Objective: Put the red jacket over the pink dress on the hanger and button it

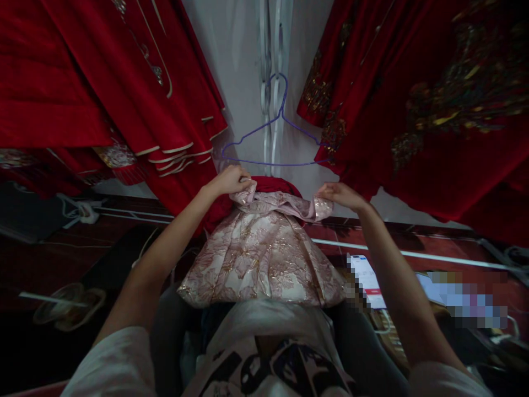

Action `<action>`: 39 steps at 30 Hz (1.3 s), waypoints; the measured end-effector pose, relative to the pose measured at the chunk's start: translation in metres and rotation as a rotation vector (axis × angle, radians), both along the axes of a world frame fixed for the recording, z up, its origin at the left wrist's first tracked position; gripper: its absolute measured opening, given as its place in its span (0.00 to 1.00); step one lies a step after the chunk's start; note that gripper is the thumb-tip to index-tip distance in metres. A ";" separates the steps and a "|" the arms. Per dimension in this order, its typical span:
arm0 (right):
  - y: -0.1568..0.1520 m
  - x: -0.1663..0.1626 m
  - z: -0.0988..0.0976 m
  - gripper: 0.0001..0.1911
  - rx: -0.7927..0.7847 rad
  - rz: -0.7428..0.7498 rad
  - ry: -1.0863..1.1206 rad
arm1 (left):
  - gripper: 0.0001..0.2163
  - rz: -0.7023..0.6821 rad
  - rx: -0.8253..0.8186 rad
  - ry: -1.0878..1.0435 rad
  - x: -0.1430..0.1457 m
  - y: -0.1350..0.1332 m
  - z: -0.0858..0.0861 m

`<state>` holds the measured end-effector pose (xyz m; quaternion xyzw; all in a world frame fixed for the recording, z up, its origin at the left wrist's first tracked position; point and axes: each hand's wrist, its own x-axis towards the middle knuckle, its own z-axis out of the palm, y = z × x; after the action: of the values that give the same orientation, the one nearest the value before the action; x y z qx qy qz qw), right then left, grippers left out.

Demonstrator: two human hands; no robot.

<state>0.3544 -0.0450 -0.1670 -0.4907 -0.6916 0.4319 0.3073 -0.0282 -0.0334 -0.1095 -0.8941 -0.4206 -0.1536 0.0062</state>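
Hanging at far left, red robes (103, 82) crowd the wall. My left hand (231, 181) is closed, pinching one top corner of the pink garment (260, 253). My right hand (336, 194) pinches the other, so the cloth hangs spread between them, just under the wire hanger (273, 138).

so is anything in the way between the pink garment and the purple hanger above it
Mostly clear. The left hand and right hand grip the top edge of the pink garment, just under the purple hanger. Only a bunched red cloth sits behind that edge, and a hanging red robe overlaps the hanger's right tip.
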 end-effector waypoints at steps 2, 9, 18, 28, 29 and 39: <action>-0.005 -0.014 0.014 0.23 0.092 0.023 0.050 | 0.13 -0.084 0.137 -0.064 0.030 0.005 0.002; 0.019 -0.040 0.049 0.17 0.585 -0.165 0.159 | 0.10 -0.188 0.122 -0.076 0.079 0.023 -0.023; 0.052 0.021 0.024 0.12 0.586 -0.509 0.144 | 0.10 -0.160 0.139 -0.094 0.062 -0.027 -0.013; 0.030 0.053 -0.012 0.17 0.519 -0.371 0.349 | 0.10 -0.138 0.083 -0.122 0.049 -0.045 0.007; 0.030 0.053 -0.012 0.17 0.516 -0.382 0.358 | 0.10 -0.140 0.080 -0.120 0.049 -0.045 0.006; 0.046 0.037 -0.002 0.18 0.589 -0.425 0.420 | 0.12 -0.154 0.069 -0.124 0.048 -0.043 0.005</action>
<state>0.3909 0.0010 -0.1691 -0.4150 -0.5914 0.2335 0.6509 0.0197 -0.0768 -0.1045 -0.9119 -0.3447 -0.2229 -0.0007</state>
